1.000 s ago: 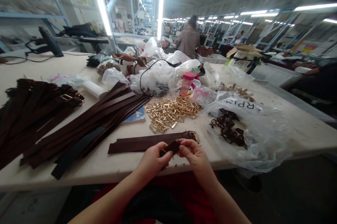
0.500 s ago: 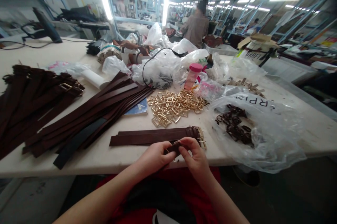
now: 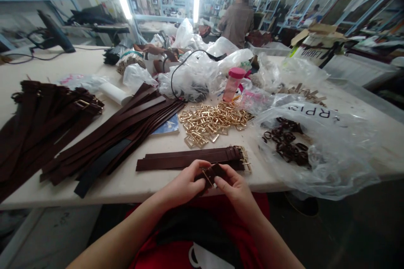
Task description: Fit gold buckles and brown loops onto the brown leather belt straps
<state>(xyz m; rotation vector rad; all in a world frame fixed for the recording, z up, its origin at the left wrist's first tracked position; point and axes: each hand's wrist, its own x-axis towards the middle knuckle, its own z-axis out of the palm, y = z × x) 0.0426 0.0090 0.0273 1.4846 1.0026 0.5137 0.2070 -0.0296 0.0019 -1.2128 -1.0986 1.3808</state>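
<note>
Near the table's front edge, my left hand [image 3: 188, 181] pinches a brown leather belt strap [image 3: 216, 170] from the left. A thin gold buckle edge or prong shows against the leather between my fingers. My right hand [image 3: 236, 183] grips the same strap from the right, thumb and fingers closed on it. The rest of this strap is hidden behind my hands. Just beyond lie stacked brown belts [image 3: 176, 160] with gold buckles [image 3: 245, 158] at their right end. Farther back is a heap of loose gold buckles [image 3: 214, 121].
A clear plastic bag [image 3: 341, 155] of brown leather loops [image 3: 292, 145] sits to the right. Brown straps [image 3: 116, 134] and belts with buckles [image 3: 47, 113] cover the left. Behind are a pink-lidded jar [image 3: 233, 83], a white roll [image 3: 115, 93] and plastic bags. A person [image 3: 237, 22] stands beyond.
The strap has turned in my hands, and gold metal now shows between my fingers. My right hand has shifted slightly lower. The whole view has tilted a little.
</note>
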